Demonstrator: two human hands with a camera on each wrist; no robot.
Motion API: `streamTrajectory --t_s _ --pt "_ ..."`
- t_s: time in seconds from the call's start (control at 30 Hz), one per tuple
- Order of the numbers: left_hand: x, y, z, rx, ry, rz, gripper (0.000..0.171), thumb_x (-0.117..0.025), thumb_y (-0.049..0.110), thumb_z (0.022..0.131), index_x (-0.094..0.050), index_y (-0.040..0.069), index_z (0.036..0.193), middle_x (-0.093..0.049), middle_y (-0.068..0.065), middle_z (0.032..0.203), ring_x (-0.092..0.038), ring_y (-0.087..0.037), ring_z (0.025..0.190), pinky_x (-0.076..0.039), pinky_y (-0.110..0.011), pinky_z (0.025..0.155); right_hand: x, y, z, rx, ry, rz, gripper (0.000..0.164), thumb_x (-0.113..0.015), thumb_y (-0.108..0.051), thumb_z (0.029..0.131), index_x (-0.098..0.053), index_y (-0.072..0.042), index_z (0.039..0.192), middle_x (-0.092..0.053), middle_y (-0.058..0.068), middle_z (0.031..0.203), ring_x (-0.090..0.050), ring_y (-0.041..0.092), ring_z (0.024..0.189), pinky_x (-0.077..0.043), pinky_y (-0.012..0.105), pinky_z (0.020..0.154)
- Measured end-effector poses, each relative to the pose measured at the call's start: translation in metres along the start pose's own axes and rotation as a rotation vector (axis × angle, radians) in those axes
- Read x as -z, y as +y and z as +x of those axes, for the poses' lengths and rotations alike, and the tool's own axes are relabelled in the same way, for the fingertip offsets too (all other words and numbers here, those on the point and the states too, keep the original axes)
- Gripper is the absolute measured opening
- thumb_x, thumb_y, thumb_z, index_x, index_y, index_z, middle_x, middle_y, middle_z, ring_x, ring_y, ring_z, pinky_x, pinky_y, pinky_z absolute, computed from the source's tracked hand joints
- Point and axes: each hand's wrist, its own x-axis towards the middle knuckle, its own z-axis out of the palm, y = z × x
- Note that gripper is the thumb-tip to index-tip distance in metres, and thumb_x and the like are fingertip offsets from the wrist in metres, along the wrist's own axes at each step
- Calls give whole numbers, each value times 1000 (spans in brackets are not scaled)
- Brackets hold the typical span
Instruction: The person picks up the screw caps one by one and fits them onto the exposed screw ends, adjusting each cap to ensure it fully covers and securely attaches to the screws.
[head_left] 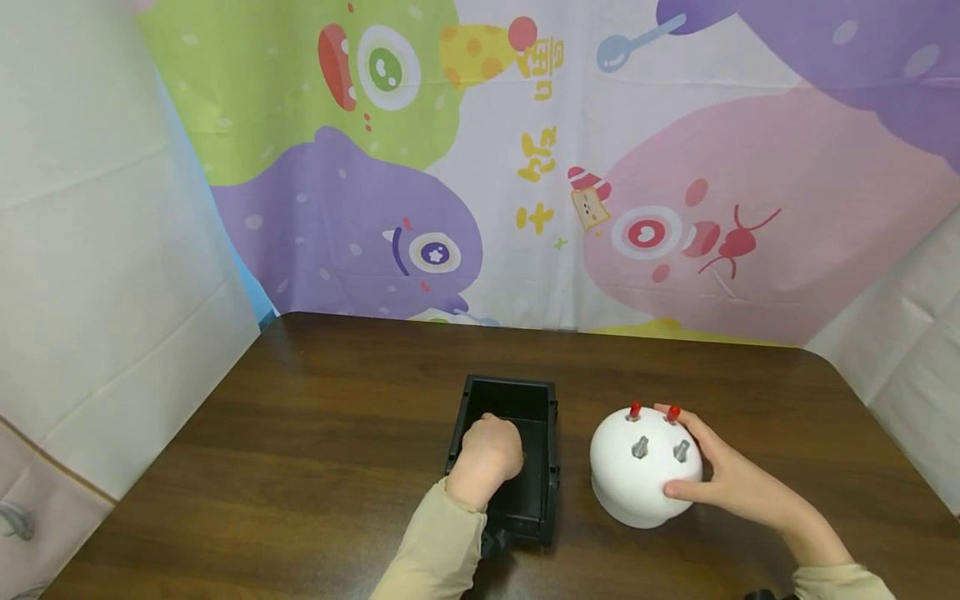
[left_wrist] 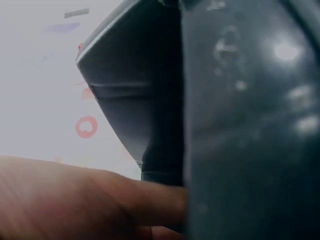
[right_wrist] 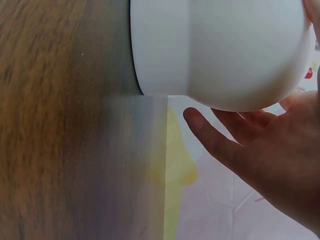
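A black plastic bin [head_left: 542, 500] stands on the table, its wall filling much of the left wrist view. My left hand [head_left: 491, 454] reaches down into it, knuckles up; the fingertips and anything between them are hidden. To the right, a white dome-shaped object [head_left: 633, 487] sits on the table. Two red-tipped pegs [head_left: 635, 411] and two grey metal pieces [head_left: 640, 447] stick out of its top. My right hand [head_left: 723, 471] holds the dome from the right, thumb at the front and fingers round the back. In the right wrist view, some fingers [right_wrist: 215, 137] curve beneath the dome's bulge.
The brown wooden table [head_left: 300, 450] extends around both objects. Behind it hangs a cloth [head_left: 525, 275] printed with cartoon figures. White panels [head_left: 112, 250] flank the table. A small dark object [head_left: 761, 594] shows at the bottom edge beside the right sleeve.
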Motion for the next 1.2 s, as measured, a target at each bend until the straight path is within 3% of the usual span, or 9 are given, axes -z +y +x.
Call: streamTrajectory --t_s 0.2,0.6,0.83,1.2 --pt "0 0 -2 -7 10 28 25 -59 14 84 -66 -4 100 -57 -17 101 -56 -23 79 -52 -33 67 0 0 0 -1 0 0 83 -74 -17 74 -25 -20 141 -34 -9 137 -35 -7 114 -39 21 85" --pt "2 0 -3 -25 -11 56 22 -57 13 86 -67 0 99 -60 -15 100 -54 -21 81 -50 -31 64 0 0 -1 -26 -8 -21 83 -74 -20 75 -23 -24 141 -34 -2 137 -32 -10 115 -39 22 85" --pt "2 -2 -2 -28 5 24 14 -59 11 84 -70 3 88 -64 -9 84 -50 -17 65 -45 -26 51 0 1 0 -24 -6 -27 83 -74 -21 75 -23 -24 141 -34 -2 137 -32 -9 115 -39 21 85" --pt "1 -3 -4 -71 23 -37 12 -59 6 84 -70 3 79 -54 -6 62 -45 -14 50 -39 -23 43 0 -1 -1 -14 -2 -14 84 -74 -19 75 -23 -23 142 -34 -2 137 -34 -9 114 -40 22 84"
